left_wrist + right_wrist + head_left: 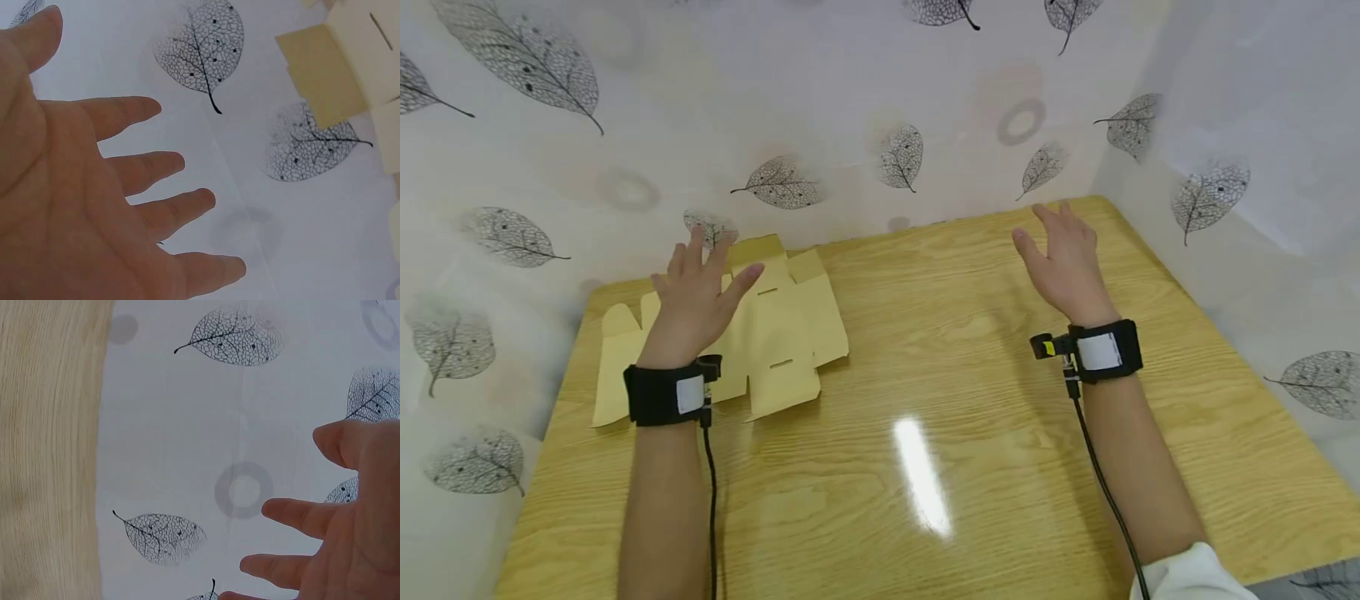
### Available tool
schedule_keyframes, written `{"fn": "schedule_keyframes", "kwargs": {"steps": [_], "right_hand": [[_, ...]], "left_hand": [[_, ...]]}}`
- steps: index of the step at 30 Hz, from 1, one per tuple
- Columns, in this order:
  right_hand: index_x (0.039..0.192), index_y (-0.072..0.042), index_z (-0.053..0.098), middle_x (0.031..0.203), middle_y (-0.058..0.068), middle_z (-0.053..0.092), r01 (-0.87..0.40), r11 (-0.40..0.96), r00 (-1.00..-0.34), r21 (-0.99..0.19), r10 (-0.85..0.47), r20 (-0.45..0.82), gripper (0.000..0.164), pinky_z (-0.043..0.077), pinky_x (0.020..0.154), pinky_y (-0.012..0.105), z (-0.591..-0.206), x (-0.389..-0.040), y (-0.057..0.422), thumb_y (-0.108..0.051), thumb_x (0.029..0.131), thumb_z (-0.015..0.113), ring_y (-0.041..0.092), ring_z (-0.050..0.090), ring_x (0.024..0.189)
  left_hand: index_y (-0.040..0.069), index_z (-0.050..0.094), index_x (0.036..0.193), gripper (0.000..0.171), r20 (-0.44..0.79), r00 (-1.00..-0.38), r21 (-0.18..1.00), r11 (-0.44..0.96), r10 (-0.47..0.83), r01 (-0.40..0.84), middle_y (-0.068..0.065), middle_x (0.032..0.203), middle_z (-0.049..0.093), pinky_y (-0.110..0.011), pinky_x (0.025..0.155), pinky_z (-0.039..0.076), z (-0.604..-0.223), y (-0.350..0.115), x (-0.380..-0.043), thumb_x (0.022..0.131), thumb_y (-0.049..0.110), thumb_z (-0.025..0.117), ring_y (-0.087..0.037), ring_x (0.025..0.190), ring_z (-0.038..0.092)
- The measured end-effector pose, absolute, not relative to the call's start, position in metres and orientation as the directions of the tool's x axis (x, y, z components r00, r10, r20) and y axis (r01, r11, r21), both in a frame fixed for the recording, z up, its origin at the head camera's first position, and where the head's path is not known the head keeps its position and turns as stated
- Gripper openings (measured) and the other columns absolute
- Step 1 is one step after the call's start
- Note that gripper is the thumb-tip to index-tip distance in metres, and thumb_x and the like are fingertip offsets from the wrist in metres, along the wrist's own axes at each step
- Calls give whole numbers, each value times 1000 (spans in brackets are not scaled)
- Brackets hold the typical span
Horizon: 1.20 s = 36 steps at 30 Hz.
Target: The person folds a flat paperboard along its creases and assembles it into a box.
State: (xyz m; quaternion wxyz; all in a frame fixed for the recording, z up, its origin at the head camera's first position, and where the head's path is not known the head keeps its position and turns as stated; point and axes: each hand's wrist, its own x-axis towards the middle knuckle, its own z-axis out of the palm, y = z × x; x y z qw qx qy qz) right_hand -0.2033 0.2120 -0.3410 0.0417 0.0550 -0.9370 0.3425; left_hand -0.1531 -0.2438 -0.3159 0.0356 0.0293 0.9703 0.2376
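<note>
An unfolded sheet of cream cardboard [778,325], with flaps, creases and small slots, lies at the back left of the wooden table. In the head view my left hand [688,304] is raised in front of its left part and hides some of it. The fingers of that hand are spread, and the left wrist view shows the bare palm [81,200] with part of the cardboard [369,50] at upper right. Toward the back right, my right hand [1063,262] is held up over the table, fingers extended. Nothing is in the right hand [350,537] in its wrist view.
The wood-grain table [925,358] meets a pale wall covering [865,100] with printed leaves at the back and sides. Each wrist wears a black strap [662,396] with a small camera and a cable [1105,483]. A bright light reflection falls on the table's middle.
</note>
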Motion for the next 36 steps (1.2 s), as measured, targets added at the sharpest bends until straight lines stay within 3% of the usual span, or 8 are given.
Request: {"fn": "schedule_keyframes", "kwargs": {"steps": [6,13,16,21,25,30,33,36], "right_hand": [[163,-6,35,173,29,13,-288,742,-954,-605,-279,112,65,15,127,73,-359,-195,142,-44,111,46,54,17,159],[160,-14,43,173,23,23,-496,705,-836,-507,-546,57,60,32,126,64,-370,-168,35,-44,109,53,48,30,157],[156,-19,50,169,19,35,-599,700,-772,-389,-634,48,53,40,123,59,-376,-156,-12,-43,109,54,43,38,153],[152,-32,56,161,8,52,-737,673,-674,-62,-739,-12,49,58,105,48,-405,-126,-63,-52,107,55,33,57,140],[157,-34,50,156,2,57,-763,644,-646,48,-763,-23,58,60,100,45,-421,-109,-69,-55,104,58,28,61,136],[163,-23,40,158,4,55,-799,600,-598,-46,-800,-45,67,57,108,49,-426,-112,-46,-50,105,58,29,56,142],[165,-16,34,158,8,55,-786,599,-594,-149,-800,-82,67,48,118,54,-428,-123,-13,-39,107,59,34,52,147],[165,-9,32,149,13,63,-764,619,-614,-181,-784,-93,64,39,124,57,-423,-139,27,-14,107,60,37,52,146]], "left_hand": [[14,0,170,92,-125,-990,421,907,66,7,-27,174,-12,-87,116,-4,-317,-264,-153,105,72,33,-60,158,-5],[9,4,170,91,-296,-955,372,924,28,-88,-34,171,-9,-85,118,10,-340,-309,-142,107,63,43,-69,152,-1],[2,9,168,91,-364,-931,310,946,23,-98,-41,168,-5,-83,118,16,-355,-334,-137,108,58,47,-72,148,7],[-8,10,165,93,-475,-879,278,955,45,-102,-45,165,3,-77,122,19,-386,-356,-128,108,54,49,-66,151,10],[-13,11,163,95,-490,-871,237,967,38,-91,-46,165,9,-75,123,20,-401,-355,-119,108,58,45,-64,153,10],[-12,25,160,86,-429,-903,156,986,21,-51,-47,159,28,-77,112,37,-399,-335,-93,109,54,45,-70,141,32],[-11,40,154,77,-369,-926,88,995,78,48,-45,142,51,-73,99,50,-396,-308,-78,109,51,50,-68,123,52],[-9,52,146,70,-266,-949,30,985,170,168,-36,126,65,-67,87,57,-395,-280,-64,107,49,56,-58,108,63]]}}
